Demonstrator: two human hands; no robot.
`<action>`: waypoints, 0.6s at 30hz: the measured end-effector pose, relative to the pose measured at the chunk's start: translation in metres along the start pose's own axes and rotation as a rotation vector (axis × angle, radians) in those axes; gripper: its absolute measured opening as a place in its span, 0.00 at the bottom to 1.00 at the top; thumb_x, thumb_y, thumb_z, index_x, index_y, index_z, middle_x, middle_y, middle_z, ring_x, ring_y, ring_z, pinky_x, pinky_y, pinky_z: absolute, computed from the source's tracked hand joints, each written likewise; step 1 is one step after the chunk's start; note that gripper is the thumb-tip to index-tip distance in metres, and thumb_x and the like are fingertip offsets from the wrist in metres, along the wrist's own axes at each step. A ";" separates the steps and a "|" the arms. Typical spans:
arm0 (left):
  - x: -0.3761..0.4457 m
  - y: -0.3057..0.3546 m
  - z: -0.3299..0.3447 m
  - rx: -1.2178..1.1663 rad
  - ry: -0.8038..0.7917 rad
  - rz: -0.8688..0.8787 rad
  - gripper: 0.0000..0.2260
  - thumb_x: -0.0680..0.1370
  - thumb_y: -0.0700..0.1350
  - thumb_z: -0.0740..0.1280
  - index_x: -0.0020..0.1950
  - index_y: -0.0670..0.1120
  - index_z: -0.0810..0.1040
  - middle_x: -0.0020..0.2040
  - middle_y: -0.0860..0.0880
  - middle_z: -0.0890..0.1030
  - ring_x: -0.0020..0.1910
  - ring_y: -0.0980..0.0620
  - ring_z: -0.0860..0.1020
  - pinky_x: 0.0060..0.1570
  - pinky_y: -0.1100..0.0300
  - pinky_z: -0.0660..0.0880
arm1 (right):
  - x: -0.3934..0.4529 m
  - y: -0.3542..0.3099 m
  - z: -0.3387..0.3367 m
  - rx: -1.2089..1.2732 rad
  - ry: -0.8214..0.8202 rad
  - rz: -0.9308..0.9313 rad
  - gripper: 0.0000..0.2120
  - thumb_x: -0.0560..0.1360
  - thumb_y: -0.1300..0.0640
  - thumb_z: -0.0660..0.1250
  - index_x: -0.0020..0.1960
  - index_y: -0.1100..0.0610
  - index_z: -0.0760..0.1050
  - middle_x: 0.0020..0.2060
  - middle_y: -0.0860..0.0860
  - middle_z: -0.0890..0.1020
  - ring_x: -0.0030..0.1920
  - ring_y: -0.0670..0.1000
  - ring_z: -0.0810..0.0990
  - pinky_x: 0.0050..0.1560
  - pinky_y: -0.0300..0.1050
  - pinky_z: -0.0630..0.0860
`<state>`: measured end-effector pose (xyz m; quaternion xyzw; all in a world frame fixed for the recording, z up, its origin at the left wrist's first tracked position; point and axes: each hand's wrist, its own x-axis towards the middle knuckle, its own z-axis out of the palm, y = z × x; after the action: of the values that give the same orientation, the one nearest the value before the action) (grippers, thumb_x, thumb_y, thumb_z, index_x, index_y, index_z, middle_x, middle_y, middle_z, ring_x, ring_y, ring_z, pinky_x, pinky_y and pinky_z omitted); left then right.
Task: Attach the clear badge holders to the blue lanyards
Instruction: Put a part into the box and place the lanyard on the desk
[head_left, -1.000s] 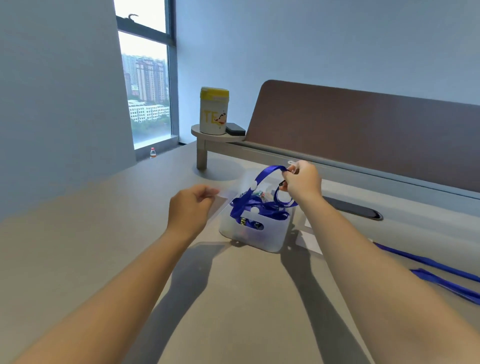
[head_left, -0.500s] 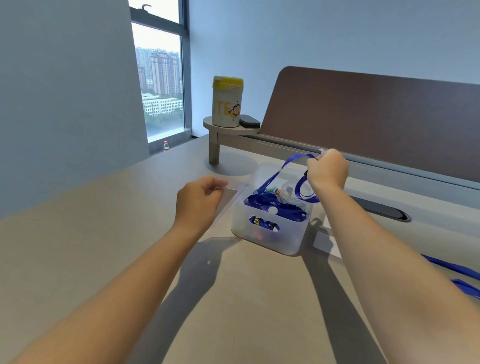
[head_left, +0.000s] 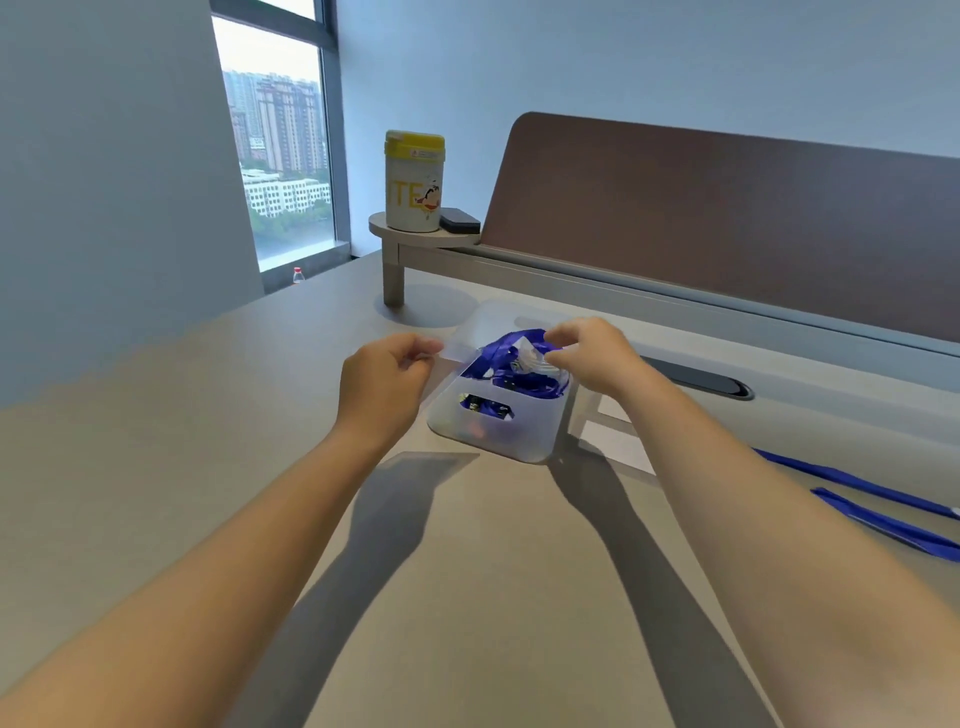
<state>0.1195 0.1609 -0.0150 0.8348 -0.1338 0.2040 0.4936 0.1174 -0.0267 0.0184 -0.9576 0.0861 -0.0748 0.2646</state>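
A translucent plastic bin (head_left: 524, 441) stands mid-table with a tangle of blue lanyards (head_left: 498, 358) in it. My left hand (head_left: 382, 384) is just left of the bin and pinches a clear badge holder (head_left: 457, 348) by its edge. My right hand (head_left: 592, 358) hovers over the bin's right side, fingers closed on the end of a blue lanyard and its clip. The two hands are close together above the bin. Two more blue lanyard straps (head_left: 883, 504) lie flat on the table at the far right.
A yellow-lidded canister (head_left: 414, 182) and a dark small box (head_left: 460, 220) sit on a raised shelf behind the bin. A brown divider panel (head_left: 727, 223) runs along the table's back. A dark cable slot (head_left: 701, 382) and white cards (head_left: 613, 436) lie right of the bin.
My right hand has come down and leftwards with the lanyard end, lowering the raised loop onto the bin. My left hand has lifted the clear holder towards it.
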 end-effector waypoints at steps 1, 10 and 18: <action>-0.005 0.006 0.002 0.007 -0.006 0.024 0.10 0.77 0.37 0.61 0.55 0.40 0.79 0.54 0.42 0.81 0.45 0.53 0.71 0.48 0.62 0.70 | -0.010 0.005 -0.007 0.001 0.036 0.006 0.16 0.77 0.60 0.61 0.64 0.61 0.73 0.62 0.57 0.77 0.61 0.56 0.75 0.60 0.49 0.72; -0.084 0.062 0.056 0.020 -0.164 0.271 0.11 0.77 0.36 0.60 0.56 0.38 0.78 0.53 0.39 0.81 0.51 0.40 0.76 0.51 0.54 0.73 | -0.137 0.098 -0.056 0.004 0.179 0.217 0.13 0.77 0.62 0.60 0.59 0.63 0.76 0.58 0.58 0.79 0.58 0.56 0.76 0.55 0.45 0.71; -0.133 0.079 0.108 0.066 -0.316 0.448 0.12 0.76 0.34 0.61 0.57 0.40 0.78 0.53 0.39 0.82 0.52 0.42 0.76 0.48 0.61 0.66 | -0.190 0.177 -0.046 -0.154 0.152 0.435 0.18 0.77 0.61 0.59 0.66 0.59 0.70 0.64 0.55 0.75 0.62 0.54 0.74 0.60 0.47 0.71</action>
<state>-0.0088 0.0314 -0.0636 0.8215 -0.3838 0.1795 0.3816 -0.0987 -0.1598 -0.0535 -0.9255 0.3152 -0.0811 0.1935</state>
